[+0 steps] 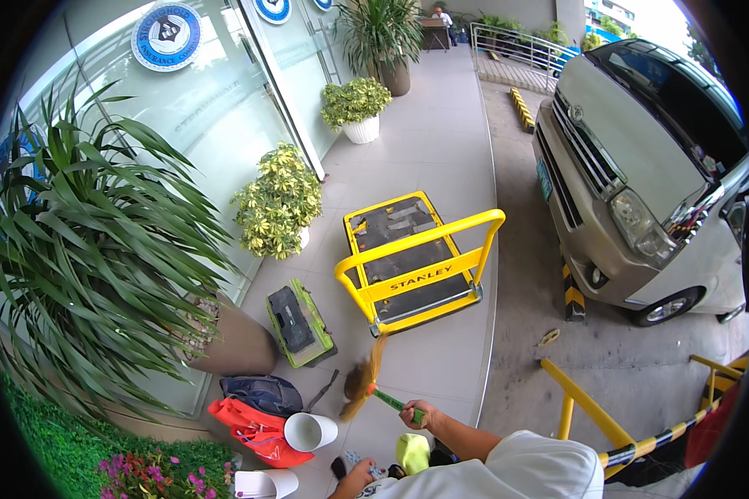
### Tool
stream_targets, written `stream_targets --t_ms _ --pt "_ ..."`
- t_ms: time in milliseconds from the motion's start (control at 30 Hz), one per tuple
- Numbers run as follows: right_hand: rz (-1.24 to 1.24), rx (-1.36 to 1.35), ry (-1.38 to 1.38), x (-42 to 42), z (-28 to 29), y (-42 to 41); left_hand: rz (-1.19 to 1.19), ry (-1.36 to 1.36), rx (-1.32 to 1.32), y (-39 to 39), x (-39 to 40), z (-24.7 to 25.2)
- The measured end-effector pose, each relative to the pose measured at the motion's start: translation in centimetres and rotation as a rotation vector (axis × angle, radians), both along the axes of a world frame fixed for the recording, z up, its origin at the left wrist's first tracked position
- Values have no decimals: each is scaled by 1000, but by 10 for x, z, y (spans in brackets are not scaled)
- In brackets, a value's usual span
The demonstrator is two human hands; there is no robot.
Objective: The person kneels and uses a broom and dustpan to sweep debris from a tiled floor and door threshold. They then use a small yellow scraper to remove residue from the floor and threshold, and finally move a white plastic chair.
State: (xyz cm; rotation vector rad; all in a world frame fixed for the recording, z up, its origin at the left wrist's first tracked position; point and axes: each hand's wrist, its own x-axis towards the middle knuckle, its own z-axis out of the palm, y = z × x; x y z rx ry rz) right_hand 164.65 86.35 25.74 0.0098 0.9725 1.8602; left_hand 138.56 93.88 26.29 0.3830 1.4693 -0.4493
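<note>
My right hand (pixel 417 414) is closed around the green handle of a broom (pixel 374 374), whose straw bristles rest near the tiled floor below a yellow Stanley platform trolley (pixel 406 240). Low in the view, my left hand (pixel 359 477) holds a bluish-white patterned cloth (pixel 365 463). Beside it stands a white bucket (pixel 311 431), next to a red bag (pixel 259 433) and a dark blue backpack (pixel 262 394). A green and black toolbox (pixel 299 322) lies left of the trolley. A yellow-green cloth item (pixel 414 454) shows between my hands.
Potted plants (pixel 278 199) line the glass wall at left, with a large planter (pixel 237 337) nearest. A second white container (pixel 267 484) lies at the bottom. Right of the walkway edge are a parked van (pixel 636 181) and a yellow barrier (pixel 590 405). A person (pixel 442 19) sits far off.
</note>
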Motion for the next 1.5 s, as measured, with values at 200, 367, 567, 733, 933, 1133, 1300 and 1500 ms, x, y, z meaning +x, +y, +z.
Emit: stream_targets --t_ms 200,367,567,733,933,1133,1300,1500 --pt "103 -239 -234 70 -91 -102 -727 -520 829 -45 -25 -18" --pt "5 -467 -427 103 -99 -168 29 -379 595 -63 -5 6" --pt "192 -894 -1334 47 -35 -97 498 -296 460 -76 -24 80" --pt "-30 -866 -1109 -23 70 -40 599 -202 373 -72 -105 10" --pt "178 -513 -913 -103 128 -23 -127 237 771 -107 -212 7" --pt "583 -236 -460 -190 138 -29 275 375 514 -197 -269 43" --pt "681 -133 -88 -178 89 17 706 488 471 -245 -260 23" --pt "713 -302 -5 -135 3 50 833 520 367 -275 -227 41"
